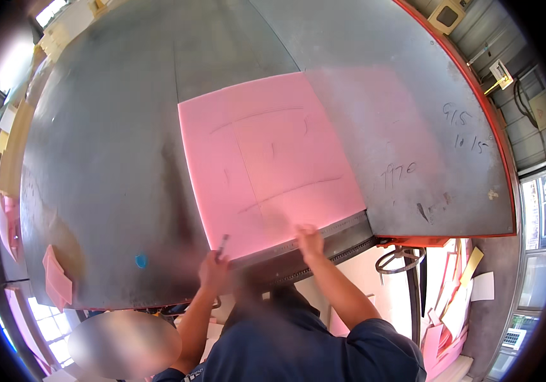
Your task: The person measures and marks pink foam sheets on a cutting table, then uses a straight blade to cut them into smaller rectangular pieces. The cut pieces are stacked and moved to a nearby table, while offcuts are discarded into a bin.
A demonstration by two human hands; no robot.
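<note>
On the big grey metal table [107, 159] lies a flat pink foam sheet [266, 159], square and soft-looking, with thin dark lines drawn across it like a window frame. It sits near the table's front edge, close to the person, so both hands can reach it. The left hand [212, 270] is closed around a thin dark marker [223, 244], tip touching the sheet's near edge, likely for drawing. The right hand [310, 240] rests on the sheet's front edge, probably to stop it sliding; its fingers are blurred, so I cannot tell how wide they are. More pink foam scraps [451, 337] lie below on the right.
</note>
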